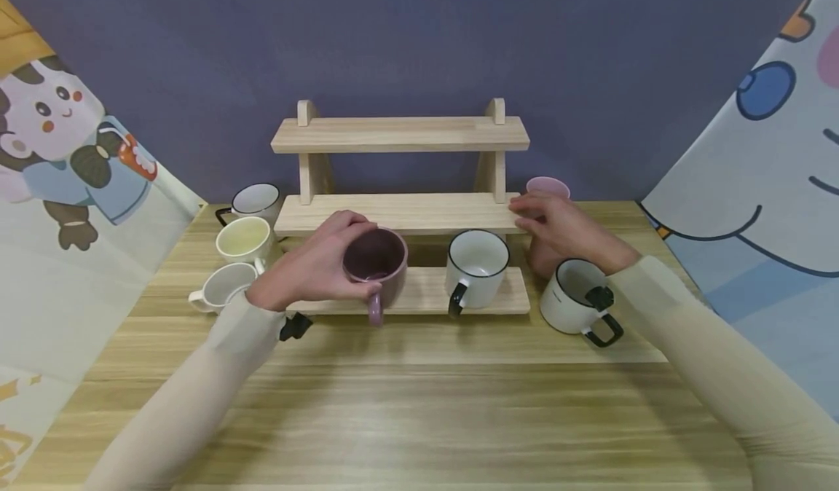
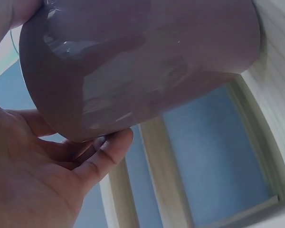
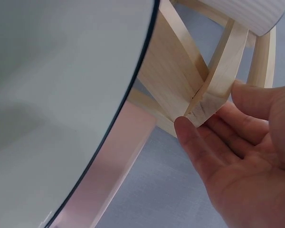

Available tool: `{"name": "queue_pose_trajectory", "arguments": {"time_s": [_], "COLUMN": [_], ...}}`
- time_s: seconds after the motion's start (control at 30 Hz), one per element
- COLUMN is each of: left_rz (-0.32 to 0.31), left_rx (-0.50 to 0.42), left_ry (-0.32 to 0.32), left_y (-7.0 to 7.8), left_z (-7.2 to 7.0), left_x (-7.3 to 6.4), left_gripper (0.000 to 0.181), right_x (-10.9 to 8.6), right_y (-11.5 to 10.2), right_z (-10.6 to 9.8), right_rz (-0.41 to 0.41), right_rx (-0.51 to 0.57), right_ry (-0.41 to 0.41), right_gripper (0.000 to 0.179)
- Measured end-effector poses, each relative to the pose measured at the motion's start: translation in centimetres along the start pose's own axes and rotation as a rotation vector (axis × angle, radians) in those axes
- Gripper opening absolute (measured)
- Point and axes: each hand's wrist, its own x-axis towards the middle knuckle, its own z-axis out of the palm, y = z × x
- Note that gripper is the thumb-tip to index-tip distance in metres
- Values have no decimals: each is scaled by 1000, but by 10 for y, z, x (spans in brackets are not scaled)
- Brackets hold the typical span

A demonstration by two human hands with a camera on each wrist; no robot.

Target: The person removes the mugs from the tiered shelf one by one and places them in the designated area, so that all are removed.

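Note:
My left hand [image 1: 321, 265] grips a purple mug [image 1: 395, 281], thumb on the near side by the handle and fingers around the far side. The mug is at the left part of the bottom tier of a three-tier wooden shelf [image 1: 393, 213]; in the left wrist view its base is right at the board. My right hand [image 1: 557, 229] holds the right end of the middle tier, thumb on one face and fingers [image 3: 199, 147] on the other. Right of the purple mug, a white mug with black rim and handle [image 1: 475, 283] stands upright on the bottom tier.
Below my right wrist stands another black-rimmed white mug [image 1: 560, 305]. A pink cup [image 1: 547, 185] is behind my right hand. Left of the shelf are a black-rimmed mug [image 1: 257, 201], a pale yellow mug [image 1: 244, 242] and a white mug [image 1: 226, 287]. A dark blue wall [image 1: 406, 39] rises behind.

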Motion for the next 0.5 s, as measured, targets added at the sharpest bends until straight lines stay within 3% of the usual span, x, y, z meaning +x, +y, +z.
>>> {"name": "queue_pose_trajectory", "arguments": {"time_s": [0.5], "left_rz": [-41], "left_rx": [21], "left_ry": [40], "left_y": [-9], "left_z": [-34], "left_x": [-38], "left_gripper": [79], "right_x": [-1], "right_y": [0], "right_z": [0], "right_rz": [-5], "right_rx": [13], "right_ry": [-2], "right_gripper": [33]}}
